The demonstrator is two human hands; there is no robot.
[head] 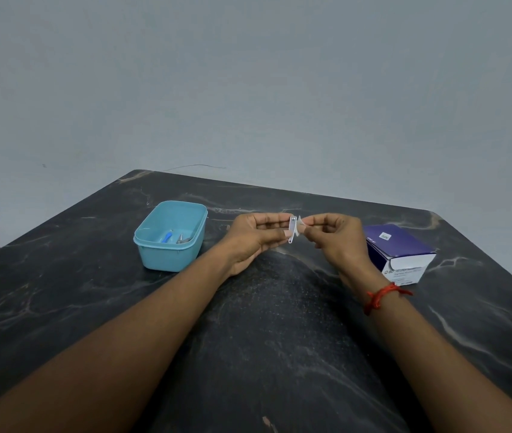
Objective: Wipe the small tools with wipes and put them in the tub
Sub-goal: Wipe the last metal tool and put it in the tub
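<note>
My left hand [256,234] pinches a small silver nail clipper [292,229], held upright above the dark marble table [264,323]. My right hand [337,237] pinches a small white wipe [301,224] and presses it against the clipper's right side. To the left stands a light blue tub [155,250]. Inside it lie a blue-handled tool [166,236] and a small metal tool [181,239].
A purple and white box of wipes [400,250] sits on the table just right of my right hand. A red thread is tied round my right wrist. The table's far edge meets a grey wall.
</note>
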